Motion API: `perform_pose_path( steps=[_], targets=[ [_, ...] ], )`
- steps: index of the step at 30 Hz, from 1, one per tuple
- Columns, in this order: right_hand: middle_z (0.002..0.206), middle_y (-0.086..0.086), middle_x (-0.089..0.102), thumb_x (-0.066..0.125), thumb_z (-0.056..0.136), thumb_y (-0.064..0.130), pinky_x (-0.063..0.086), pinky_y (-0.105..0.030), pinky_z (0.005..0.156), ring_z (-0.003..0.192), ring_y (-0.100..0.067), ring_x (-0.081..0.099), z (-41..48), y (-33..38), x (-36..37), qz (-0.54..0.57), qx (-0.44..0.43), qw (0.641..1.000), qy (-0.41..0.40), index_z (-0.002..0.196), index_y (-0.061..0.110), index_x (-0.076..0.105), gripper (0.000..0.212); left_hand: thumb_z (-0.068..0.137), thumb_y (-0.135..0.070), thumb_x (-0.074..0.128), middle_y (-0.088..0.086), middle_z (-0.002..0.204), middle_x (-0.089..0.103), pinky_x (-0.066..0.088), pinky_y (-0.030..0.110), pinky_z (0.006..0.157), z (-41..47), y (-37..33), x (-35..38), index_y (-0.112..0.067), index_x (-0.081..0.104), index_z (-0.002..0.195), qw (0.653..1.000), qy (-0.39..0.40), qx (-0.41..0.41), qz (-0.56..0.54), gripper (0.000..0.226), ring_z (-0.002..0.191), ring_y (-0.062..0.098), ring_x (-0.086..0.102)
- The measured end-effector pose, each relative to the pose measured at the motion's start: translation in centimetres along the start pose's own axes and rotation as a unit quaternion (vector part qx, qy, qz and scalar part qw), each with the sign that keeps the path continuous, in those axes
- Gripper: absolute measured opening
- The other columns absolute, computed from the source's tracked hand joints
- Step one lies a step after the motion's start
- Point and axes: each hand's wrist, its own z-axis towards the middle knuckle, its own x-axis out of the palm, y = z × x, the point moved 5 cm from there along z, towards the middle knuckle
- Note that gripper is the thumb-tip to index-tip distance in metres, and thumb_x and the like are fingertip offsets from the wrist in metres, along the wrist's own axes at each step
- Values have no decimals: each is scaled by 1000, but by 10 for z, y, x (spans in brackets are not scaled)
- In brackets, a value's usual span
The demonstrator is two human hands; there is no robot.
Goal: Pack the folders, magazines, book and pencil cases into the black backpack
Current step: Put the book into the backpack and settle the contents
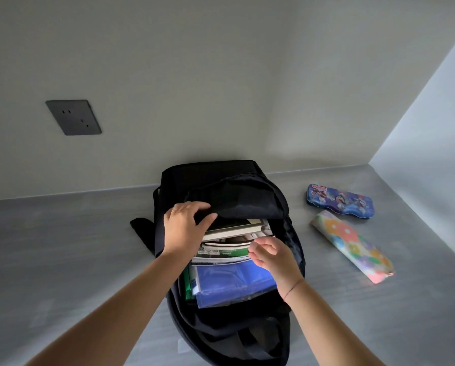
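The black backpack (237, 191) stands open on the grey table. Inside it I see a blue folder (231, 282), a green folder edge (187, 285), magazines (221, 252) and a book (234, 228). My left hand (184, 228) grips the backpack's front flap and holds the opening wide. My right hand (271, 256) hovers over the magazines with loosely curled fingers that hold nothing. Two pencil cases lie on the table to the right: a blue tin one (340, 202) and a floral fabric one (353, 247).
The grey table (63, 247) meets a pale wall at the back and a side wall at the right. A dark wall socket (73, 117) sits on the back wall to the left. A backpack strap (142, 231) trails out to the left.
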Motion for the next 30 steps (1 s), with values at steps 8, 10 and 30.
perform_pose_path(
  steps=[8,10,30],
  targets=[
    [85,-3,68,68,83,18,49,-28,72,75,-16,63,-5,10,-131,-94,-41,978,-181,87,18,63,6,81,-38,68,1,124,54,27,43,105,-13,-67,26,-18,59,117,989,-100,105,21,42,117,21,43],
    [90,2,66,68,83,21,45,-20,69,81,-7,61,-2,16,-144,-103,-52,977,-178,85,25,62,8,81,-39,67,5,129,50,26,46,105,-6,-66,27,-18,56,121,991,-131,28,10,46,122,25,40],
    [122,-8,58,59,90,8,42,-15,89,104,-11,54,56,71,-71,-120,-108,987,-16,133,5,50,44,84,-48,60,0,53,62,42,18,55,-46,18,-17,-29,68,62,968,-15,-160,-193,29,54,2,53]
  ],
)
